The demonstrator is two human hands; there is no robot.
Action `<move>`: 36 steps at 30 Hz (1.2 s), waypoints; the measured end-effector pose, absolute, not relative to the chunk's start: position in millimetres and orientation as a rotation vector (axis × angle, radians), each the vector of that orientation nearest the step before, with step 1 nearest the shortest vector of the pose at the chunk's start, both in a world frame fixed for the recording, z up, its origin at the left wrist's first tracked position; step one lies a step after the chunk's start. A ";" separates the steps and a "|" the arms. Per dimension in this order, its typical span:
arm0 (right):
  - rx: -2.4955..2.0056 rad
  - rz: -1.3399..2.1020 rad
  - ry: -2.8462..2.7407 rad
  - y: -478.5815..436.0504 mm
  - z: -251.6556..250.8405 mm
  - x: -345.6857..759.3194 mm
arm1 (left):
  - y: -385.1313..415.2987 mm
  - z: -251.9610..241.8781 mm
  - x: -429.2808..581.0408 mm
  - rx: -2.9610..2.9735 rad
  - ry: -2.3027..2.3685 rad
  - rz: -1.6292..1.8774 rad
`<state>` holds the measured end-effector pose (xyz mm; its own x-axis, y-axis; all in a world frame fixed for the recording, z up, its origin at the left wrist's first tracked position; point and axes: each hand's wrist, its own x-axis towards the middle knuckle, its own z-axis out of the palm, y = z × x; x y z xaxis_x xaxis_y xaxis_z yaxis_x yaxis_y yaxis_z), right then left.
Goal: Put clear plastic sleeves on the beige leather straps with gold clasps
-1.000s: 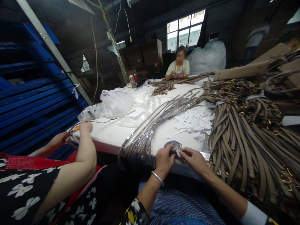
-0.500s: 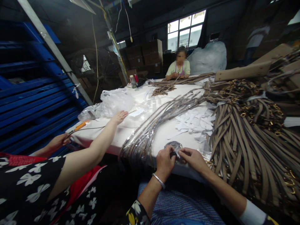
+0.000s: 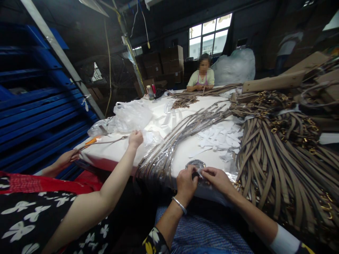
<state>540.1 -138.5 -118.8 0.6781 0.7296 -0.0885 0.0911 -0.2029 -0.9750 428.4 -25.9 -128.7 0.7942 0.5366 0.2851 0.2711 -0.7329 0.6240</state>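
My left hand (image 3: pixel 186 183) and my right hand (image 3: pixel 217 178) meet at the near edge of the white table (image 3: pixel 119 152). Both pinch a small white piece (image 3: pixel 200 172) between their fingertips, just in front of a roll of clear tape (image 3: pixel 195 164). A silver bangle sits on my left wrist. A heap of tan straps with gold buckles (image 3: pixel 278 155) lies right of my right hand. A bundle of straps wrapped in clear film (image 3: pixel 169 148) runs along the table left of my left hand.
A co-worker in a black flowered top sits at my left; one hand (image 3: pixel 135 138) grips clear plastic on the table, the other (image 3: pixel 65 159) holds a thin strap. Another person (image 3: pixel 202 76) sits at the far end. White paper strips (image 3: pixel 219 137), plastic bags (image 3: pixel 131 114) and blue pallets (image 3: pixel 34 106) surround.
My hands stay together at the tape roll, barely shifting. The co-worker's arm reached out across the table, and its hand has closed on the clear plastic.
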 end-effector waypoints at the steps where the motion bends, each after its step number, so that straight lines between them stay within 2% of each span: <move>1: -1.703 0.656 -0.663 -137.9 -117.5 539.1 | -26.1 -129.2 428.3 2.410 0.593 0.615; 12: -1.799 0.558 -0.757 -128.8 -122.2 543.2 | -26.5 -134.6 427.1 2.409 0.545 0.681; 22: -1.992 0.342 -1.315 -124.8 -87.7 574.9 | -27.2 -137.5 428.7 2.479 0.560 0.647; 29: -1.993 0.482 -1.757 -108.5 -60.5 595.9 | -27.6 -139.3 429.7 2.497 0.594 0.670; 36: -2.123 0.310 -1.649 -95.8 -64.1 589.9 | -25.6 -142.4 432.5 2.517 0.533 0.711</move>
